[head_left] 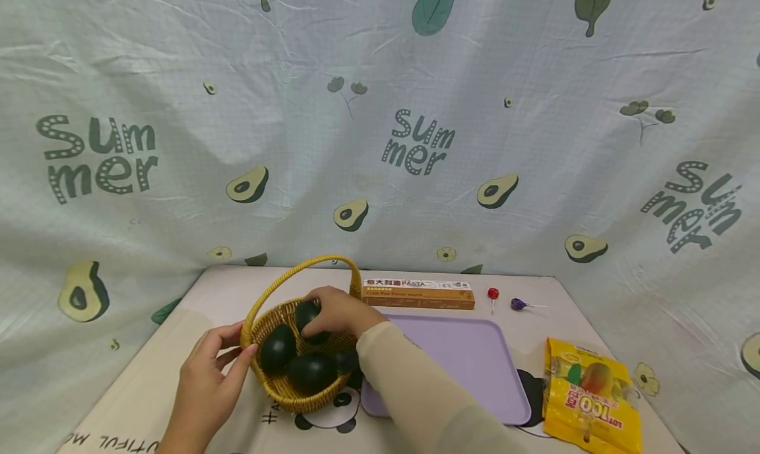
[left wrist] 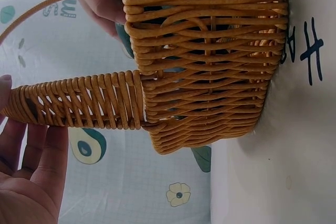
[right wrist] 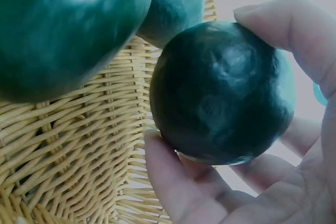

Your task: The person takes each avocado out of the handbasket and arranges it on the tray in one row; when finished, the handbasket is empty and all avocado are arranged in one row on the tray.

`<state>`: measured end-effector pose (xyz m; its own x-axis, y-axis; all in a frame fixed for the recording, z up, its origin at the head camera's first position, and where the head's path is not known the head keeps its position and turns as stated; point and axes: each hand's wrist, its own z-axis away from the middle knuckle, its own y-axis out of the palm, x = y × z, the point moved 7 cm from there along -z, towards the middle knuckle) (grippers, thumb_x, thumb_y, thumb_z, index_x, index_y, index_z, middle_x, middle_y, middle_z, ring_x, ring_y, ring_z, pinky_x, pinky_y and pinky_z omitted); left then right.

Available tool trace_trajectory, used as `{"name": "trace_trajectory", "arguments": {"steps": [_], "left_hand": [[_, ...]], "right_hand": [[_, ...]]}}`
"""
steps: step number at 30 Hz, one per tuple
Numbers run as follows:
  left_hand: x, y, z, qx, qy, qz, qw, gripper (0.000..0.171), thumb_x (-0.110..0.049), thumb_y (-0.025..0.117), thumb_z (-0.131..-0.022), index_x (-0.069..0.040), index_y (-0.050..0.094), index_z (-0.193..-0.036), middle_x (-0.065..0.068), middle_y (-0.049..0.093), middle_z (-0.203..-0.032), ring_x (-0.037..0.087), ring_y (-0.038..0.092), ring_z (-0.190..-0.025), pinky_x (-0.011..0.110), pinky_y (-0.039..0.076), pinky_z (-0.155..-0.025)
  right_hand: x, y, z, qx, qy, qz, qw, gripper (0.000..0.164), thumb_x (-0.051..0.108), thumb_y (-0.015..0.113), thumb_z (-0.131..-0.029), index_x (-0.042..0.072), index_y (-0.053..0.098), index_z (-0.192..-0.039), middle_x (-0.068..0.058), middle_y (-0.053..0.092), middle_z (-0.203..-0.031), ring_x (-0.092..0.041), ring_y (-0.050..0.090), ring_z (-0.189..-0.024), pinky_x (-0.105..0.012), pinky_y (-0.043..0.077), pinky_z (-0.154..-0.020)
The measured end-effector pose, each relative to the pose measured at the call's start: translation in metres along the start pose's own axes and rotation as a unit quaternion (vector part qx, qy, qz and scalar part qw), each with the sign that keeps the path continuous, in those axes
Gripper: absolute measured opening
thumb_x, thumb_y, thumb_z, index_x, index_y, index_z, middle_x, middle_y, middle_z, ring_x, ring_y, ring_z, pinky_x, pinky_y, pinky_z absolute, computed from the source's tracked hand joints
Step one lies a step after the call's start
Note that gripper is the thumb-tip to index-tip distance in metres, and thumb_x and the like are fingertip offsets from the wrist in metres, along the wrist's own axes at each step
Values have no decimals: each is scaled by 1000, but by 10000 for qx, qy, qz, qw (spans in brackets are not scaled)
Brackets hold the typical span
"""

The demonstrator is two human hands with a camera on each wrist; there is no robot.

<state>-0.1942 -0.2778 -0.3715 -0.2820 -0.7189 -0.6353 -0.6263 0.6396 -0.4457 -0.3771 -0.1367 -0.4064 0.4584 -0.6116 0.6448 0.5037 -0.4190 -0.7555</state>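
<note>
My right fingers grip a dark green fruit in the basket, partly hidden from above; left fingers pinch the handle. My sleeve blocks part of the tray; box says "PASTA", cut-off bag "LOT100".

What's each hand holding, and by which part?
Right hand: a dark green fruit, around its sides. Left hand: the basket handle, on its left side.
</note>
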Motion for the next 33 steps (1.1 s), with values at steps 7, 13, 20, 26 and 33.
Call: {"name": "trace_trajectory", "arguments": {"steps": [7, 13, 20, 26, 33], "left_hand": [[0, -1, 1, 18, -78, -9, 10000, 39, 5, 77, -88, 1, 61, -123, 9, 63, -115, -12, 51, -103, -2, 48, -85], [1, 0, 2, 24, -125, -47, 9999, 39, 5, 77, -88, 1, 61, -124, 8, 63, -115, -12, 51, -103, -2, 48, -84], [1, 1, 2, 3, -133, -82, 9999, 40, 5, 77, -87, 1, 62, -124, 8, 63, -115, -12, 51, -102, -2, 48, -84], [1, 2, 3, 23, -157, -55, 9999, 40, 5, 77, -88, 0, 61, -124, 8, 63, -116, -11, 51, -103, -3, 48, -85], [2, 2, 0, 24, -235, -88, 9997, 40, 6, 77, -87, 1, 61, -124, 8, 63, -115, -11, 51, -103, -3, 47, -85]], "right_hand": [[-2, 0, 4, 10, -225, -523, 9984, 67, 30, 85, -82, 21, 57, -142, 0, 61, -128, -11, 60, -99, -25, 57, -79], [-4, 0, 8, 71, -444, -792, 9958, 68, 28, 83, -83, 25, 54, -144, 0, 61, -123, -11, 61, -95, -25, 58, -76], [-2, -7, 17, -5, -509, -1180, 9917, 66, 27, 83, -83, 35, 51, -141, -1, 59, -120, -15, 63, -95, -30, 60, -72], [2, -16, 25, -177, -608, -1240, 9903, 67, 29, 83, -83, 46, 50, -140, -3, 55, -133, -14, 63, -98, -29, 61, -74], [8, -28, 32, -423, -786, -1132, 9896, 66, 28, 82, -83, 45, 49, -138, -6, 55, -136, -16, 64, -97, -29, 60, -76]]}}
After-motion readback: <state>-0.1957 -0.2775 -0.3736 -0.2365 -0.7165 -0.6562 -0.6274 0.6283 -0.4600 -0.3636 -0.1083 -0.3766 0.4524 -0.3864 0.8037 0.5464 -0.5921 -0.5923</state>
